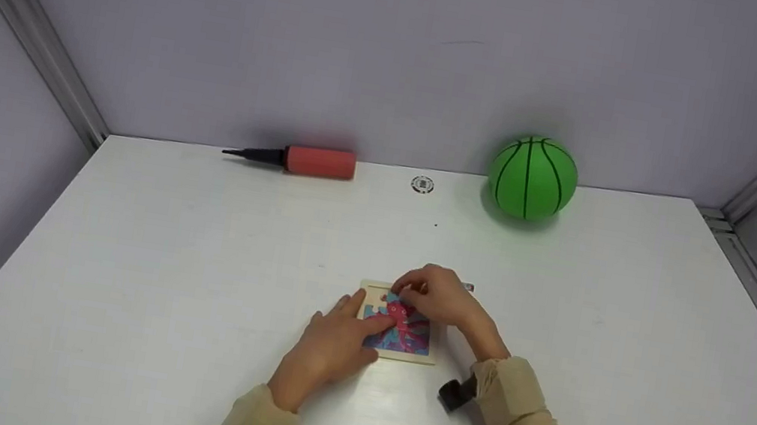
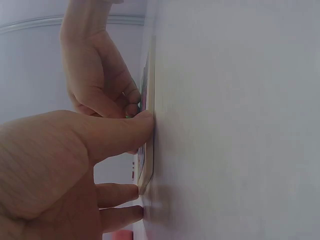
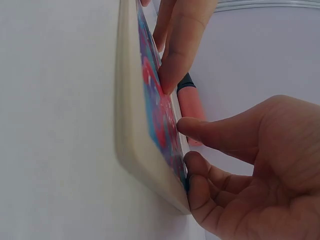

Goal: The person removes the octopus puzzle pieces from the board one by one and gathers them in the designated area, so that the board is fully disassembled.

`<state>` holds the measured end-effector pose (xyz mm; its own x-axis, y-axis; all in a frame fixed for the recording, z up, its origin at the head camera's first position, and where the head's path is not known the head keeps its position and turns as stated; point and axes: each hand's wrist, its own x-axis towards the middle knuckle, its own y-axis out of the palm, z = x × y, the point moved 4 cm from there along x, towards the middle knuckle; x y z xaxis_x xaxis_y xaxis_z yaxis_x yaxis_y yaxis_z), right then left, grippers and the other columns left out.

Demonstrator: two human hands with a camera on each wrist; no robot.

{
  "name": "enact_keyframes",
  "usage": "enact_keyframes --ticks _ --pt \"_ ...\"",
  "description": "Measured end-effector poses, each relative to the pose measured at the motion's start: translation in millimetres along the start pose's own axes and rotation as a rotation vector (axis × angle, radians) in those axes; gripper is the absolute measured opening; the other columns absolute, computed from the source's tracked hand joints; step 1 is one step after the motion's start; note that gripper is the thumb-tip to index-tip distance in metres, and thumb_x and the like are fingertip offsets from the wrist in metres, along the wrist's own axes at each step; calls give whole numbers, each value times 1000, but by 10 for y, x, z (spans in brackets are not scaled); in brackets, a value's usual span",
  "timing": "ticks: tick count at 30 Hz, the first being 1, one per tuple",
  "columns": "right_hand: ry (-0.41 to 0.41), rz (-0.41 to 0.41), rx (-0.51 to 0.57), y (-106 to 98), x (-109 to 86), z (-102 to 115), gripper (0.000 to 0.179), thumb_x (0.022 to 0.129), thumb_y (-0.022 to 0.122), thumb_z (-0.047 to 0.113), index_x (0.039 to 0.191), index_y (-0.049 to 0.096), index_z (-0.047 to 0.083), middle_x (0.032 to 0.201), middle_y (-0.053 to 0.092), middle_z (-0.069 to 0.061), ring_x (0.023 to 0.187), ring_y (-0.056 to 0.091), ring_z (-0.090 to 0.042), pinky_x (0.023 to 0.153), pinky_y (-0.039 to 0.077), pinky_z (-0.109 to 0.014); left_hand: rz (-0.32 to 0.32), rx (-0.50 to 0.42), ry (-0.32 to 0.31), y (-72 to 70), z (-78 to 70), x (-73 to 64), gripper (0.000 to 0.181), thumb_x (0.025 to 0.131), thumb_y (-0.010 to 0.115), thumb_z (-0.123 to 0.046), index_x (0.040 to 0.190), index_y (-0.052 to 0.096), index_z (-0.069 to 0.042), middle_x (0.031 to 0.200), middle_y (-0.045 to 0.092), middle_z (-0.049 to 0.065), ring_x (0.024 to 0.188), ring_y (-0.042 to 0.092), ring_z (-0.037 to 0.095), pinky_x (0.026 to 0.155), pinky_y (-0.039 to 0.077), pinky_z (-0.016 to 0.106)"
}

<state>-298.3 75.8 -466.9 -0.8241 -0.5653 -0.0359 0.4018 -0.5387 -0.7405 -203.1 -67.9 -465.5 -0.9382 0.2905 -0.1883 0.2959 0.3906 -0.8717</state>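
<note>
Puzzle (image 1: 410, 338) well apart from back edge (image 1: 401, 168)

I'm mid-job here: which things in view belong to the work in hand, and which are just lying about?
In the job:
- wooden-framed jigsaw puzzle
- left hand, a finger on the picture
- right hand, fingertips near the puzzle's far edge

Seemingly just lying about:
- red hand pump
- green basketball

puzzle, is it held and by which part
The left hand steadies rather than grips the puzzle, touching its left and near edges and its face. Whether the right hand, at its far side, pinches anything cannot be told.
</note>
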Motion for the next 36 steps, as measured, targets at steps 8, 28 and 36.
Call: enact_keyframes --ticks 8,28,36 --pt "54 11 52 49 25 -6 17 92 54 5 99 70 5 87 58 -5 78 49 -17 71 42 -34 -1 -8 -11 24 17 23 47 91 62 -20 137 55 -21 153 26 21 139 26 43 100 27 69" --pt "136 -40 195 33 -7 21 12 90 62 7 99 69 4 89 64 -4 78 55 -16 71 46 -33 -4 -9 -20 8 18 16 47 90 63 -19 136 56 -22 153 28 21 139 27 42 100 27 69" --pt "151 -55 248 -40 -12 16 11 86 66 9 93 71 3 80 62 -2 70 52 -14 65 44 -27 -7 1 -13 15 11 11 46 91 63 -21 136 56 -22 153 28 21 139 27 41 100 28 68"
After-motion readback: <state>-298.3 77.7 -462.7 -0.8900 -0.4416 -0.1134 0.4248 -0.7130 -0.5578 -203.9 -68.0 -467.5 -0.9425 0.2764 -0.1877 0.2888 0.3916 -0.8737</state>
